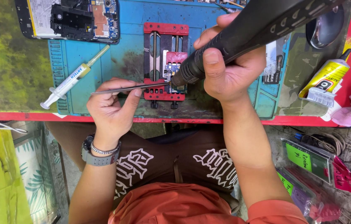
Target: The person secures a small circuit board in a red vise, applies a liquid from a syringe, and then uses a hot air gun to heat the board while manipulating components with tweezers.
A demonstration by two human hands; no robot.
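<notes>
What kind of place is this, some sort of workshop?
Most likely a phone repair bench. An opened phone lies on a blue work mat, a small circuit board sits clamped in a red holder, and the person works on it with tweezers and a black hot-air handpiece.

Head-worn view, steeply down, close over blue mat (pixel 100 54)

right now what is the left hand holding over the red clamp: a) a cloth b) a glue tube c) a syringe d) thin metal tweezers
d: the left hand pinches thin metal tweezers whose tips reach the small board in the red clamp; the syringe lies untouched on the blue mat.
</notes>
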